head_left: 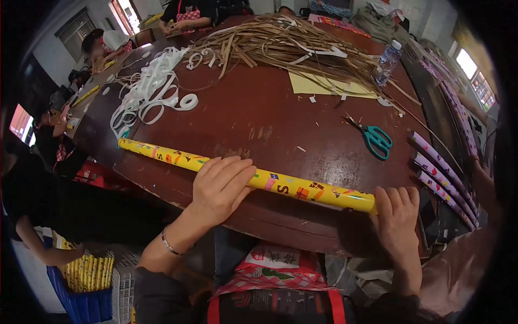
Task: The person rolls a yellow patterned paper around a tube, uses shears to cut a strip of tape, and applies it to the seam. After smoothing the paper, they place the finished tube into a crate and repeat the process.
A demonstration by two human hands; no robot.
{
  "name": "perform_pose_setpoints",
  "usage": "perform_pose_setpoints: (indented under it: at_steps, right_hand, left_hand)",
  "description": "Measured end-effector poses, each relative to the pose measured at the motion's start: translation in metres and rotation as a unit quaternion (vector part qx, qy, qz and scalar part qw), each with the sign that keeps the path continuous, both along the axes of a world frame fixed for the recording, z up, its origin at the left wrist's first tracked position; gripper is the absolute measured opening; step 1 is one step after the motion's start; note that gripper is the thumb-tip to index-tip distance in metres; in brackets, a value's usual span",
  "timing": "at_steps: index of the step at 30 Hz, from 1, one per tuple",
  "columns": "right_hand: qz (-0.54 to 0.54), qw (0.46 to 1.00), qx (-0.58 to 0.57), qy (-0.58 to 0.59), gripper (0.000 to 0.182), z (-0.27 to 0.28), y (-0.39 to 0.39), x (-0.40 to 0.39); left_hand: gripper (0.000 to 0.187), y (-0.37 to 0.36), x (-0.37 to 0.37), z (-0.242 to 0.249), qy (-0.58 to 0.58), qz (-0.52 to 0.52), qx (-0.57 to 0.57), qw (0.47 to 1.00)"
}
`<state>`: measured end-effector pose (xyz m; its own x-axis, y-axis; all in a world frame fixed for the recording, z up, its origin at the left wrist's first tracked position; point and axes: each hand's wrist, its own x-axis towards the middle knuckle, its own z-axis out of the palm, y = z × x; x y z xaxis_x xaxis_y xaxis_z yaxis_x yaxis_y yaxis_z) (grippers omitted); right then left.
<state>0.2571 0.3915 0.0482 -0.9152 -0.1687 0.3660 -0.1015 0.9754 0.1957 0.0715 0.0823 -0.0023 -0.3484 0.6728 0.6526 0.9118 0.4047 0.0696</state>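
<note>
A long yellow roll of patterned wrapping paper lies slantwise above the near side of the table. My left hand is closed over its middle, fingers together across the top. At the roll's right end, my right hand curls its fingers round the tip; the palm side is hidden. Teal-handled scissors rest on the table beyond the right half of the roll. White ribbon is heaped past the roll's far left end.
Brown strips pile across the back, near a plastic bottle and a yellow sheet. Purple rolls lie at the right. A blue crate of yellow rolls stands lower left, beside a person's arm. Other people sit around the table.
</note>
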Motion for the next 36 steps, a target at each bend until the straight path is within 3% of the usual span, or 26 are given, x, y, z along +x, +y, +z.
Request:
perform_pose_setpoints:
  at_steps: [7, 11, 16, 36]
  right_hand:
    - [-0.038, 0.998, 0.039, 0.015, 0.046, -0.001, -0.002, -0.004]
    - [0.013, 1.0, -0.008, -0.013, 0.05, 0.006, -0.023, -0.02]
    - [0.078, 0.997, -0.018, 0.004, 0.048, -0.004, -0.048, -0.047]
    - [0.082, 0.997, -0.003, 0.002, 0.044, -0.004, -0.059, -0.052]
  left_hand:
    - [0.036, 0.009, 0.0, 0.002, 0.011, -0.035, 0.018, 0.999]
    - [0.039, 0.017, 0.005, 0.001, -0.007, -0.057, 0.049, 0.997]
    - [0.039, 0.027, 0.012, 0.005, -0.003, -0.044, 0.048, 0.998]
    - [0.031, 0.016, 0.015, -0.012, -0.013, -0.01, 0.064, 0.998]
